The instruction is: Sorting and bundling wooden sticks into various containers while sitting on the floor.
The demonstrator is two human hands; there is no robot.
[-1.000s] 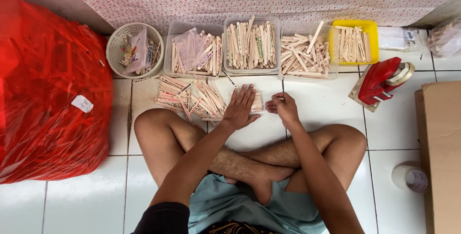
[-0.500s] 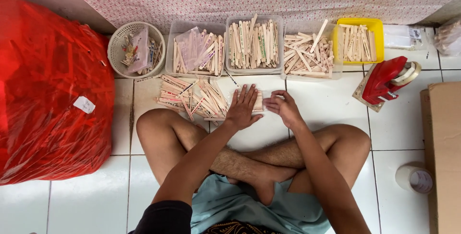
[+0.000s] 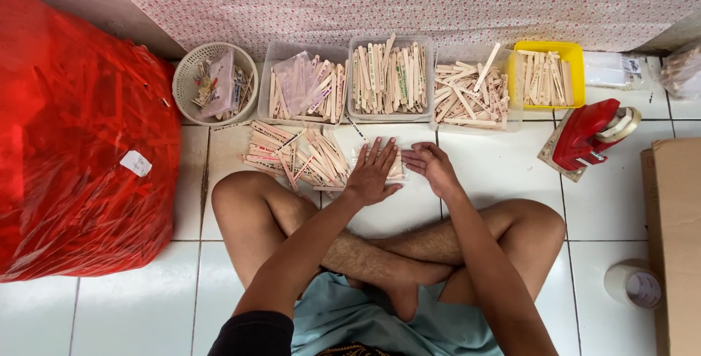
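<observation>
a person is sitting cross-legged on a white tiled floor (image 3: pixel 511 166), seen from above, with both hands reaching forward past the knees. the left hand (image 3: pixel 372 173) is lying flat with its fingers spread open, pressing down on a small clear packet of wooden sticks (image 3: pixel 396 167) that is resting on the tile just in front of the crossed legs. the right hand (image 3: pixel 432 167) is sitting just beside it at the packet's right edge, fingers loosely curled and touching the packet; whether it is actually pinching anything i cannot tell. to the left of the hands a loose pile of wooden sticks (image 3: pixel 292 155) is lying spread on the floor, touching the left knee area. along the wall a row of containers is standing: a round white basket (image 3: pixel 191 78), a clear tub with sticks and plastic sleeves (image 3: pixel 303 86), a clear tub of upright-lying sticks (image 3: pixel 388 78), another clear tub of jumbled sticks (image 3: pixel 471 93) and a yellow tub (image 3: pixel 548 75). a red tape dispenser (image 3: pixel 588 133) is sitting to the right, near a cardboard box (image 3: pixel 672 239) and a roll of tape (image 3: pixel 634 284). a big red plastic sack (image 3: pixel 73 137) is filling the left side
</observation>
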